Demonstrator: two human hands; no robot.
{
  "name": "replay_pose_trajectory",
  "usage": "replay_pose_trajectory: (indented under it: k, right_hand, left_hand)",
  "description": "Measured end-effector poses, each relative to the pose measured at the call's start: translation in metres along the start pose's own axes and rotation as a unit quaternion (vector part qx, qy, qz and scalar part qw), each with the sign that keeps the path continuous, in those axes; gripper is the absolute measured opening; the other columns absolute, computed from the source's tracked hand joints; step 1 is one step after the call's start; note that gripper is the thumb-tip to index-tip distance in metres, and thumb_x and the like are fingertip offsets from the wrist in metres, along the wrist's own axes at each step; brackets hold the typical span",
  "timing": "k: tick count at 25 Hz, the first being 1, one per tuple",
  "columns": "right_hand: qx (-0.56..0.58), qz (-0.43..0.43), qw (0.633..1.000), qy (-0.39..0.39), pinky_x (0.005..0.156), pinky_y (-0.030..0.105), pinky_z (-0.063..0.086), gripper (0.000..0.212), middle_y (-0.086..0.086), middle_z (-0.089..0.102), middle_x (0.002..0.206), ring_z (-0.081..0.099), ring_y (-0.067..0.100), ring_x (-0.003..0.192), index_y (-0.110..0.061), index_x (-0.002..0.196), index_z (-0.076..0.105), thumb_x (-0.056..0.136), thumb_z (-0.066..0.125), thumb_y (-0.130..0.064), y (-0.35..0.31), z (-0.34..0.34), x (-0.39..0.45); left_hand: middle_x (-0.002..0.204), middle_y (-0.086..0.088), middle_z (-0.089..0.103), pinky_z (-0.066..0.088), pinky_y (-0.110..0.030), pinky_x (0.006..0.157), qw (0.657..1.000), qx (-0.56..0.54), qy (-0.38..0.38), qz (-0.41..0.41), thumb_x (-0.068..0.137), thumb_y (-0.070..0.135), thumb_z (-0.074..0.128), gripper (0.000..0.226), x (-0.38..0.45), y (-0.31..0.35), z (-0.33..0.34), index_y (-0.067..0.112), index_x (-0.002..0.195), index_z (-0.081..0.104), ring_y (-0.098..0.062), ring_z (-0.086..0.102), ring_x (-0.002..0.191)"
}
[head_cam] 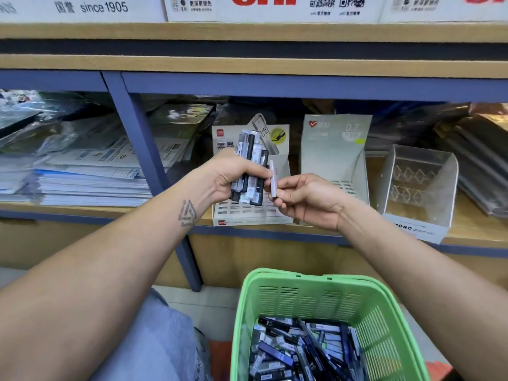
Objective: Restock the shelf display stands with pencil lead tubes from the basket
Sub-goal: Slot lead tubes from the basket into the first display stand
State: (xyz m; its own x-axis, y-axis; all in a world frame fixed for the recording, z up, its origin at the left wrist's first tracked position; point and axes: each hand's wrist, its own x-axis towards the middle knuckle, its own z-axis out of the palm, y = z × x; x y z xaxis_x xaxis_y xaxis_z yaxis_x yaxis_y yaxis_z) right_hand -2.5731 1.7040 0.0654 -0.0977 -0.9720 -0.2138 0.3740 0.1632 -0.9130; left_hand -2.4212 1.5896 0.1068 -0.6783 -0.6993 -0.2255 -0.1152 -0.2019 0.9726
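Grey-black pencil lead tubes (248,167) bunch in the left hand (233,174); right hand (305,196) pinches one tube (274,180); loosened, the bundle could spill

The white box (82,8) at the top shelf's left edge reads "since 1905". The box beside it (272,6) carries red letters cut off by the frame, and QR codes. On the lower shelf, the left cardboard display stand (277,133) shows "deli" and "HB 0.5". The grey stand (335,144) reads "0.7". The clear stand (412,229) reads "MONO graph". A tube in the green basket (270,321) reads "HB 0.5".
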Motion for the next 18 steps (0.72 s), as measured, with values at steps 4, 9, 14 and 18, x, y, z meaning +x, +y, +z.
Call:
replay_pose_trajectory:
  k: [4, 9, 14, 18]
  right_hand:
    - [-0.161, -0.026, 0.986, 0.024, 0.074, 0.029, 0.059, 0.022, 0.021, 0.074, 0.103, 0.073, 0.024, 0.079, 0.003, 0.111, 0.068, 0.09, 0.066, 0.003, -0.019, -0.024, -0.021]
    - [-0.208, -0.052, 0.975, 0.057, 0.074, 0.03, 0.062, 0.028, 0.028, 0.073, 0.099, 0.074, 0.033, 0.084, 0.005, 0.117, 0.058, 0.09, 0.065, 0.01, -0.031, -0.052, -0.035]
    - [-0.221, -0.073, 0.969, 0.08, 0.077, 0.042, 0.064, 0.062, 0.027, 0.072, 0.098, 0.074, 0.044, 0.087, -0.011, 0.137, 0.041, 0.087, 0.069, 0.013, -0.035, -0.069, -0.04]
    - [-0.358, -0.104, 0.915, 0.153, 0.074, 0.043, 0.064, 0.056, 0.011, 0.071, 0.085, 0.072, 0.024, 0.074, -0.012, 0.133, 0.054, 0.084, 0.077, 0.002, -0.045, -0.081, -0.04]
  left_hand:
    - [0.084, -0.023, 0.071, 0.06, -0.043, 0.057, 0.999, 0.039, 0.012, -0.008, 0.069, -0.016, 0.077, 0.034, 0.008, 0.004, 0.04, -0.006, 0.1, 0.068, -0.03, 0.071, 0.065]
    - [0.083, -0.024, 0.071, 0.059, -0.045, 0.057, 0.999, 0.037, 0.018, -0.001, 0.066, -0.016, 0.08, 0.035, 0.025, 0.007, 0.079, -0.005, 0.096, 0.066, -0.03, 0.071, 0.062]
    - [0.101, -0.032, 0.07, 0.06, -0.054, 0.063, 0.999, 0.036, -0.009, -0.015, 0.07, -0.018, 0.076, 0.04, 0.038, 0.008, 0.104, -0.011, 0.107, 0.064, -0.036, 0.072, 0.076]
    - [0.1, -0.032, 0.07, 0.061, -0.05, 0.061, 0.999, 0.044, -0.007, -0.023, 0.067, -0.018, 0.078, 0.048, 0.048, 0.006, 0.114, -0.013, 0.112, 0.063, -0.035, 0.072, 0.074]
